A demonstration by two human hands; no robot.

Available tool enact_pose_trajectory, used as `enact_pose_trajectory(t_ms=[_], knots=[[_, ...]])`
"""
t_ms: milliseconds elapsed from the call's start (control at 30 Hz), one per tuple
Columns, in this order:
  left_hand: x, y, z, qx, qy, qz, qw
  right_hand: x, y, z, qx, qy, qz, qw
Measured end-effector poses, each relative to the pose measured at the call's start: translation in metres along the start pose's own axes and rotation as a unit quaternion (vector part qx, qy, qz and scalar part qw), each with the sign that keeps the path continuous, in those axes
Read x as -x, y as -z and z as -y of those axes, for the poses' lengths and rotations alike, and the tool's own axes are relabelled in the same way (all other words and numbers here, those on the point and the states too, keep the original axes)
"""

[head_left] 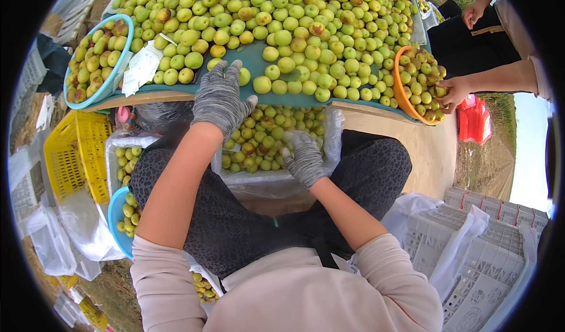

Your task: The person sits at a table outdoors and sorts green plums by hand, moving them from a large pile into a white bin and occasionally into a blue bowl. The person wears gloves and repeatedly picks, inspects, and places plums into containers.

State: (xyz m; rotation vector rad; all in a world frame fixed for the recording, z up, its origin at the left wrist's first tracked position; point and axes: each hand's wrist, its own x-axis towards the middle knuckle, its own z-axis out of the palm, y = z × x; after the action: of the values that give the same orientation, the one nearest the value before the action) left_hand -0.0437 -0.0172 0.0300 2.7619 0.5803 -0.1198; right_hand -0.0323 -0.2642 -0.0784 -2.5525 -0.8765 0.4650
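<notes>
- Beyond the lined crate (265,185), room is found over bare green cloth (253,55).
- Farther beyond it, passage is blocked by heaped fruit (291,24).
- Its sides are flanked by knees (385,162).

One left hand (220,99) and one right hand (306,160), both in grey knitted gloves; two bare hands (454,94); two round light-blue plastic basins (128,45); one round orange plastic basin (402,94); round yellow-green fruits (283,38), too many to count.
</notes>
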Motion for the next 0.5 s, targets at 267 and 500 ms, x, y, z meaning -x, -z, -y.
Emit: enact_pose_trajectory(t_ms=[267,500], knots=[[-0.047,-0.017,-0.032,-0.050,0.025,0.155,0.986,-0.079,0.093,-0.025,0.187,-0.092,-0.163,0.964],[-0.073,-0.036,-0.056,0.062,-0.036,0.195,0.978,-0.117,0.106,-0.017,0.180,-0.040,-0.075,0.980]])
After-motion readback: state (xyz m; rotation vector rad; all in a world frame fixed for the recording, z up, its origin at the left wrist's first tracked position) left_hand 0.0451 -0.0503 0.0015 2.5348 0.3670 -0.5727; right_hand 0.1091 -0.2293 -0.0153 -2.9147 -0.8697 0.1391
